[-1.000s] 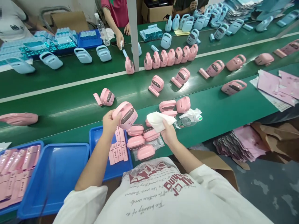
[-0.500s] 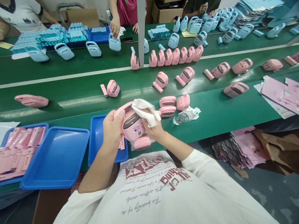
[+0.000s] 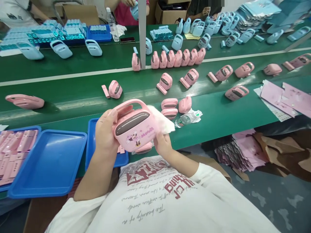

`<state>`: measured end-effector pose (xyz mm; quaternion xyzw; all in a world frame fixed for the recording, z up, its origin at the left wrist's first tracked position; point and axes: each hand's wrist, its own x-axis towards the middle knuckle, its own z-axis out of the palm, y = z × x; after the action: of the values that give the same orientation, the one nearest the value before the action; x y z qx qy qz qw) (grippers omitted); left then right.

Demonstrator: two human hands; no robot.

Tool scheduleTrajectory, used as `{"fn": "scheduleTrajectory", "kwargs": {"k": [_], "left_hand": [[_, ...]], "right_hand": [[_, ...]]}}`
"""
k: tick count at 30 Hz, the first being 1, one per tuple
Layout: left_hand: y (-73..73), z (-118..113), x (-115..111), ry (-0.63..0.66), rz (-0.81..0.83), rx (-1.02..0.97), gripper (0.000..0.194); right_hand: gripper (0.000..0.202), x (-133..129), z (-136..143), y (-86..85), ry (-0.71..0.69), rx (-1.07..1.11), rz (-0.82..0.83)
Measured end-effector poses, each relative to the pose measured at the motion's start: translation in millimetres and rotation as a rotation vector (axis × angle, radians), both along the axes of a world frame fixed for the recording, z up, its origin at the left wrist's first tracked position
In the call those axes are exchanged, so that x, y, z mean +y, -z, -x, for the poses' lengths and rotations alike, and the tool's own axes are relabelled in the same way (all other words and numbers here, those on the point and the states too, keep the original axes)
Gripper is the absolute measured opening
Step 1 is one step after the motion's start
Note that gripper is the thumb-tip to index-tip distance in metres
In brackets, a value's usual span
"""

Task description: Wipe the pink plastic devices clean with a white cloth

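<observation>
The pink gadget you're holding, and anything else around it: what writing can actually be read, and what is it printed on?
Pink device, held by the left hand: a short purple word beside a cartoon mouse, too blurred to read.
White T-shirt: red block letters and grey script, upside down to the camera, not readable with certainty.
White cloth in the right hand: no text.
Bottle label: too small.

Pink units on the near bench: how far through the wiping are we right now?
Done cannot be told from waiting by sight. In hand: the left hand grips one pink unit while the right hand presses a white cloth against its far side. Three pink units sit just beyond on the green bench, and another to the right. More pink units line the belt.
</observation>
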<state>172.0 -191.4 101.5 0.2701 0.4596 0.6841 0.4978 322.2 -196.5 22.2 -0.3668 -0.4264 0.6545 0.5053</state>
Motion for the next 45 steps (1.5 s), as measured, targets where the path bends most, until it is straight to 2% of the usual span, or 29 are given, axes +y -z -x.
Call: {"fn": "scheduleTrajectory", "kwargs": {"k": [4, 7, 9, 12, 14, 18, 20, 22, 24, 27, 29, 30, 32, 34, 36, 38, 40, 41, 45], "left_hand": [[-3.4, -2.5, -1.8, 0.058, -0.006, -0.059, 0.035], [-4.0, -5.3, -0.1, 0.056, 0.022, -0.106, 0.038], [-3.4, -5.2, 1.3, 0.049, 0.043, -0.124, 0.038], [-1.8, -2.3, 1.6, 0.075, 0.049, -0.122, 0.036], [-0.6, -0.1, 0.3, 0.147, 0.02, -0.085, 0.036], [3.2, 1.1, -1.7, 0.261, -0.133, 0.036, 0.052], [6.8, 0.2, -0.8, 0.243, -0.161, 0.099, 0.049], [11.7, -1.9, 1.0, 0.168, -0.147, 0.113, 0.04], [17.0, -5.3, 3.0, 0.056, -0.131, 0.053, 0.032], [23.0, -11.9, 5.5, -0.049, -0.074, -0.099, 0.027], [24.2, -15.4, 7.2, -0.091, -0.003, -0.207, 0.03], [24.0, -16.5, 8.2, -0.106, 0.039, -0.261, 0.031], [22.8, -16.8, 10.9, -0.137, 0.121, -0.361, 0.03], [22.6, -14.9, 14.4, -0.143, 0.194, -0.432, 0.031], [24.5, -12.1, 17.8, -0.142, 0.244, -0.464, 0.032], [27.8, -9.8, 19.9, -0.164, 0.276, -0.469, 0.032], [30.2, -9.1, 19.8, -0.189, 0.306, -0.482, 0.032], [30.3, -9.4, 19.0, -0.189, 0.325, -0.495, 0.032], [25.2, -11.8, 13.5, -0.154, 0.385, -0.559, 0.032]], "right_hand": [[0.092, -8.8, 1.9, -15.7, -0.067, 0.069, -0.08], [0.087, -7.9, -0.6, -26.7, -0.085, 0.067, -0.067], [0.083, -5.3, -1.0, -28.0, -0.075, 0.115, -0.034], [0.08, 0.1, 1.4, -26.0, -0.115, 0.225, 0.097], [0.079, 4.2, 3.4, -26.0, -0.174, 0.291, 0.235], [0.078, 11.9, 6.1, -28.0, -0.306, 0.362, 0.447], [0.077, 14.7, 8.6, -26.5, -0.32, 0.362, 0.471], [0.076, 15.9, 13.2, -22.4, -0.26, 0.345, 0.453], [0.072, 15.0, 19.2, -16.0, -0.139, 0.311, 0.394], [0.063, 9.7, 27.2, -3.1, 0.154, 0.179, 0.189], [0.059, 5.8, 29.0, 5.8, 0.308, -0.018, -0.063], [0.058, 4.8, 28.5, 9.8, 0.332, -0.147, -0.236], [0.054, 5.4, 25.4, 16.0, 0.26, -0.409, -0.623], [0.048, 9.3, 21.0, 19.7, 0.109, -0.613, -0.976], [0.045, 13.5, 17.2, 21.9, 0.025, -0.714, -1.192], [0.048, 14.6, 15.2, 24.8, 0.06, -0.738, -1.242], [0.052, 11.1, 14.7, 30.4, 0.123, -0.703, -1.168], [0.053, 8.1, 14.5, 34.8, 0.109, -0.667, -1.102], [0.038, -4.3, 8.3, 60.2, -0.179, -0.471, -0.624]]}}
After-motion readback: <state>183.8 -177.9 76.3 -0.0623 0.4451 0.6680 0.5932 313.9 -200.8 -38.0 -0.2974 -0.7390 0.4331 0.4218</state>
